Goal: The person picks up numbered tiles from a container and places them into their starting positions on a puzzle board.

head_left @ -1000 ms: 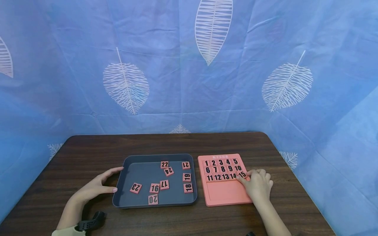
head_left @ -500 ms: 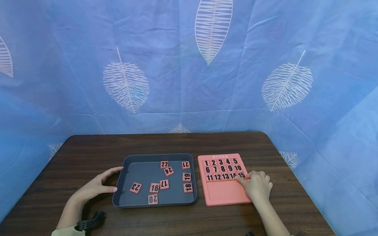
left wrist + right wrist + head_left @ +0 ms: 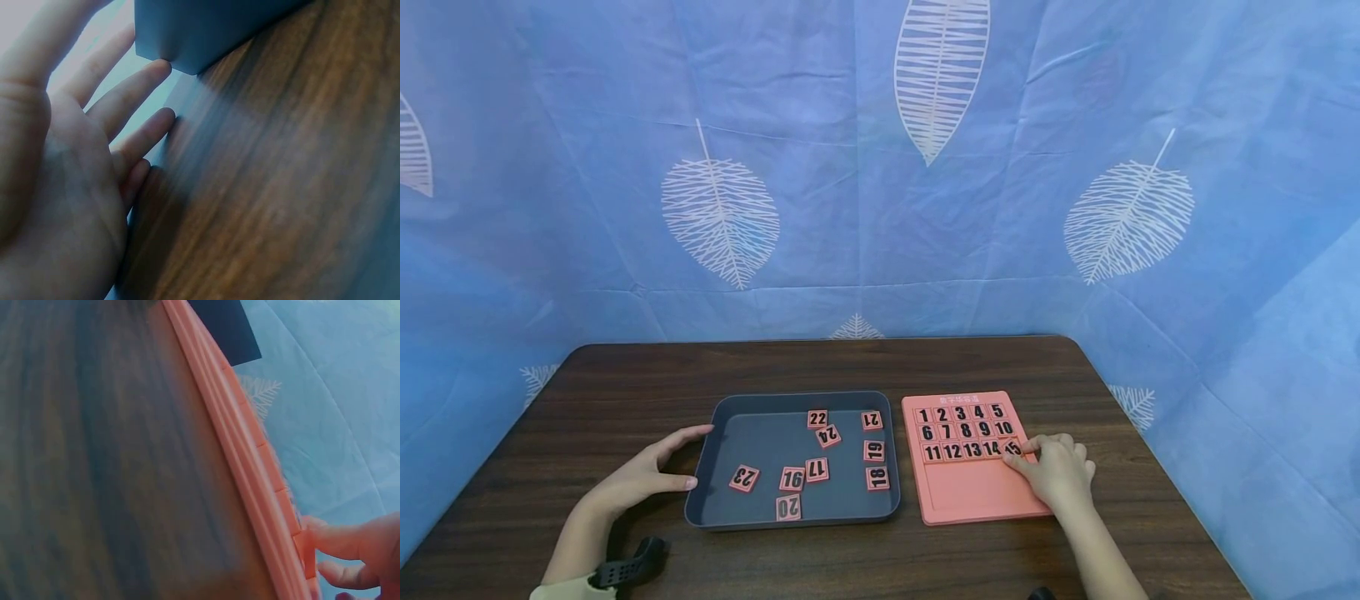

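Note:
A pink number-puzzle board lies on the right of the table, with tiles 1 to 15 in three rows at its top. My right hand pinches tile 15 between thumb and finger at the right end of the third row. That tile sits slightly askew, and in the right wrist view it stands a little proud of its neighbours. Beside the left end of a dark grey tray, my left hand spreads its thumb and fingers, fingertips touching the tray wall.
Loose number tiles lie scattered in the tray, among them tile 23, tile 16 and tile 18. Both tray and board rest on a dark wooden table. A blue leaf-print curtain hangs behind the table.
Tile 15 lay tilted one second ago, looked straight in the row half a second ago, and is tilted again under my right fingers. My left hand stays put.

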`<state>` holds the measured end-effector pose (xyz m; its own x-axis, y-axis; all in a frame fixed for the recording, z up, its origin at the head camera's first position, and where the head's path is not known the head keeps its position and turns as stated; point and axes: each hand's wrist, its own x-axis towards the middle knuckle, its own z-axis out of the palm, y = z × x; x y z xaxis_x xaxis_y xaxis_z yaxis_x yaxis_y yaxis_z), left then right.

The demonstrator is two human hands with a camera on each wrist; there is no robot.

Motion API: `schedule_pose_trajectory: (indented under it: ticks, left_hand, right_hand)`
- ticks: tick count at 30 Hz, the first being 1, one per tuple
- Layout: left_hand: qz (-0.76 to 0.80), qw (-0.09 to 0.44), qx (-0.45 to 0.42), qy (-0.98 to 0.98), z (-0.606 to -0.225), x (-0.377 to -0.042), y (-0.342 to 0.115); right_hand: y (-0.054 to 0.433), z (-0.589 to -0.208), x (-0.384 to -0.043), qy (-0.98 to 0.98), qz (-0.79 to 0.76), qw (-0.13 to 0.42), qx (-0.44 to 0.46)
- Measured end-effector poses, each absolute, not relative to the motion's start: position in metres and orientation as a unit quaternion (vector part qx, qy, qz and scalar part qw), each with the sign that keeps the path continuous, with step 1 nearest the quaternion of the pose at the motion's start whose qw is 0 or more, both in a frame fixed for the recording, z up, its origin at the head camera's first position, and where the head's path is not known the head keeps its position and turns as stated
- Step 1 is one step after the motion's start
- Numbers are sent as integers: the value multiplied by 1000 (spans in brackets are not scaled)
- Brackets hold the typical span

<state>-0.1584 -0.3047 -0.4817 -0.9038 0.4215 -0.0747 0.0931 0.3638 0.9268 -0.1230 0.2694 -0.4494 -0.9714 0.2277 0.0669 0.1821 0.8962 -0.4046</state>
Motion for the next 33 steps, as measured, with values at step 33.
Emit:
schedule_pose_trajectory:
  ticks: [33]
  left_hand:
    - [534, 143, 156, 819, -481, -158, -305]
  right_hand:
    - [278, -458, -126, -969, 221, 92, -58]
